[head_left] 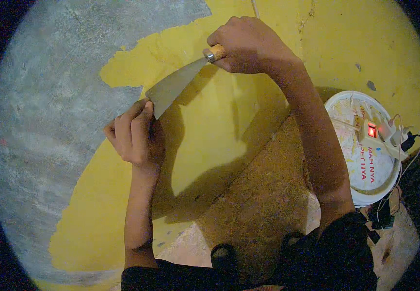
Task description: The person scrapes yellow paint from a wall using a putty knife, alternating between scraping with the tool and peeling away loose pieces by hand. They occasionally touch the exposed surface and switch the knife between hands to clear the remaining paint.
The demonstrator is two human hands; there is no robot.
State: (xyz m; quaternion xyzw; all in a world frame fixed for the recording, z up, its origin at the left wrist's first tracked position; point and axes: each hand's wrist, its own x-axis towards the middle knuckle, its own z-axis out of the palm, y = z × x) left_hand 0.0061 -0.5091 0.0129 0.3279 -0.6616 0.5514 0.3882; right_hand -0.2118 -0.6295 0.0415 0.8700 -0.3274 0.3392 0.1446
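Observation:
A putty knife with a wide grey blade and a wooden handle is held in front of a wall of yellow paint and bare grey surface. My right hand is closed around the handle, of which only the end by the metal collar shows. At the blade's wide edge, the fingertips of my left hand pinch a corner. The blade points down and to the left, and shadows of the arms fall on the yellow surface.
On the right stands a white bucket with a lid. A power strip with a lit red switch, plugs and cables lies on the lid. Brown floor shows below, with my dark footwear at the bottom.

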